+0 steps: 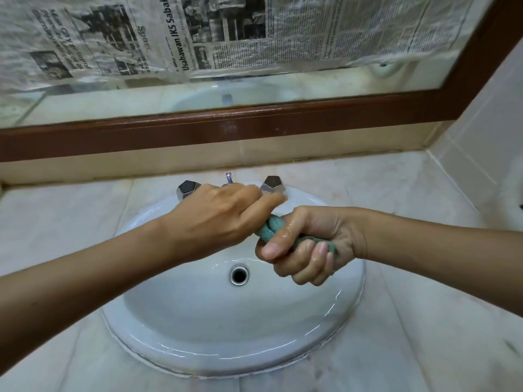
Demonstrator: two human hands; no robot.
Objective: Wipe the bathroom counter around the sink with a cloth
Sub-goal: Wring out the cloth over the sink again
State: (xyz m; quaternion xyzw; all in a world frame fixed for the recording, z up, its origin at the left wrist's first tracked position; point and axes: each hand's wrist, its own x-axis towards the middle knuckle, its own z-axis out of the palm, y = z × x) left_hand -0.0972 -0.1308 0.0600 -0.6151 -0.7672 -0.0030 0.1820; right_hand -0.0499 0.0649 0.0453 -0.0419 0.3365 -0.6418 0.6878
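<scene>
Two hands are holding a twisted green cloth [272,227] over the sink [198,360].
The left hand [223,219] is gripping one end of the cloth. The right hand [310,246] is gripping the other end. The cloth is hanging in the air above the white sink, with the counter [56,213] all around.

Taps [187,189] at rear; open counter [410,321] L/R
</scene>
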